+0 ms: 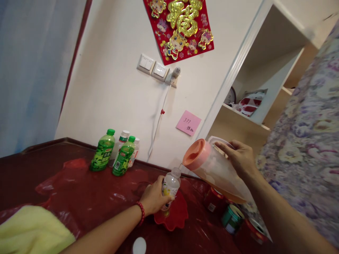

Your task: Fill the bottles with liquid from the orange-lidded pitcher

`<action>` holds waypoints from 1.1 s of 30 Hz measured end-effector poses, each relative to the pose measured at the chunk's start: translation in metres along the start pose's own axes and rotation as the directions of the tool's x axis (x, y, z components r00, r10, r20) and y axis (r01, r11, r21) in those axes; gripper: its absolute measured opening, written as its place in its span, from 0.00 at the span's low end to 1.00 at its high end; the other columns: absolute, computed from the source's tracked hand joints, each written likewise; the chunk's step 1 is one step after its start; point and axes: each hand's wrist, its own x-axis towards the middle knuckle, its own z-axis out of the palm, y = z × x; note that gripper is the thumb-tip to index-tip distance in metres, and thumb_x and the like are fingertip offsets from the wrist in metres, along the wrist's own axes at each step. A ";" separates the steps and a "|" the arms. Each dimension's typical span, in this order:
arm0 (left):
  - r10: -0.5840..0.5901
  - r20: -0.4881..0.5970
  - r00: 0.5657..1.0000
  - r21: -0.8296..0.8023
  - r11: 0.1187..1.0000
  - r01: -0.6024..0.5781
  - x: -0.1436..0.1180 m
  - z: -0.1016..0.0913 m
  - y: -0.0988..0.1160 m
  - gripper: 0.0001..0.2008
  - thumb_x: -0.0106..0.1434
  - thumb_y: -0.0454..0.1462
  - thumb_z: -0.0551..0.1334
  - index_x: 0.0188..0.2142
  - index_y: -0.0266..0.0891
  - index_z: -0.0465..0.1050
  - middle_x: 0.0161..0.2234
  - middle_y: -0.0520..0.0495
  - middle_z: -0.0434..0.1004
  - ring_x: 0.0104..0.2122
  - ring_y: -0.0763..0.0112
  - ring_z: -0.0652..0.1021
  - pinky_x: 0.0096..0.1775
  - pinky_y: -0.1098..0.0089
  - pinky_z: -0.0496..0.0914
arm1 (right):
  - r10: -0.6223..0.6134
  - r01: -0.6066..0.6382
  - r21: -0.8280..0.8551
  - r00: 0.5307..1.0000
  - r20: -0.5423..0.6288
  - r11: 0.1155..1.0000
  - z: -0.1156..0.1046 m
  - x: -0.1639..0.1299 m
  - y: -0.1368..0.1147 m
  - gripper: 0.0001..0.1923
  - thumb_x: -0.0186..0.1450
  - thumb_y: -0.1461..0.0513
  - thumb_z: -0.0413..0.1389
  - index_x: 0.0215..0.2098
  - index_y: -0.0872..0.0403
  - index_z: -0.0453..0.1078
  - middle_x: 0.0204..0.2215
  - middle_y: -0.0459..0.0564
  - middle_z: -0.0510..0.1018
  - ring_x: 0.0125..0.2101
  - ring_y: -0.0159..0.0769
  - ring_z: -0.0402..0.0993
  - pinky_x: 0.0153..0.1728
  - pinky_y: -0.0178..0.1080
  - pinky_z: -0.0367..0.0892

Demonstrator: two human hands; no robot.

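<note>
At the red dish (180,216), the left grip (154,196) wraps a bottle (171,184).

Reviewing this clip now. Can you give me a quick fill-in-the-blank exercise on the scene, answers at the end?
1. The right hand holds the pitcher tilted toward the bottle, which is held in the ____ hand.
2. The dish below the bottle is coloured ____.
3. The cloth at the left side of the table is coloured ____.
4. The note stuck on the wall is coloured ____.

Missing words: left; red; yellow; pink.
</note>
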 end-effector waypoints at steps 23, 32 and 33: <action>-0.009 0.004 1.000 -0.024 1.000 0.009 -0.002 -0.004 0.004 0.25 0.52 0.43 0.67 0.49 0.44 0.64 0.44 0.47 0.82 0.43 0.54 0.80 0.37 0.67 0.66 | 0.010 -0.010 0.004 1.000 -0.004 1.000 -0.001 0.000 0.001 0.29 0.52 0.40 0.65 0.18 0.52 0.61 0.15 0.39 0.57 0.19 0.28 0.53 0.18 0.33 0.49; 0.005 -0.004 1.000 -0.038 0.999 -0.005 0.000 0.000 0.000 0.25 0.52 0.42 0.67 0.49 0.45 0.63 0.45 0.47 0.82 0.43 0.55 0.80 0.38 0.67 0.65 | -0.007 0.007 0.000 1.000 -0.006 1.000 0.002 0.002 0.005 0.29 0.52 0.40 0.65 0.18 0.52 0.60 0.15 0.39 0.57 0.19 0.28 0.54 0.19 0.33 0.50; 0.007 -0.005 1.000 -0.038 0.999 -0.007 0.000 0.000 0.000 0.25 0.52 0.42 0.67 0.48 0.45 0.63 0.45 0.47 0.82 0.43 0.55 0.80 0.38 0.67 0.65 | -0.010 0.010 -0.003 1.000 -0.006 1.000 0.002 0.002 0.006 0.29 0.52 0.40 0.65 0.18 0.52 0.60 0.15 0.39 0.57 0.19 0.28 0.54 0.19 0.33 0.50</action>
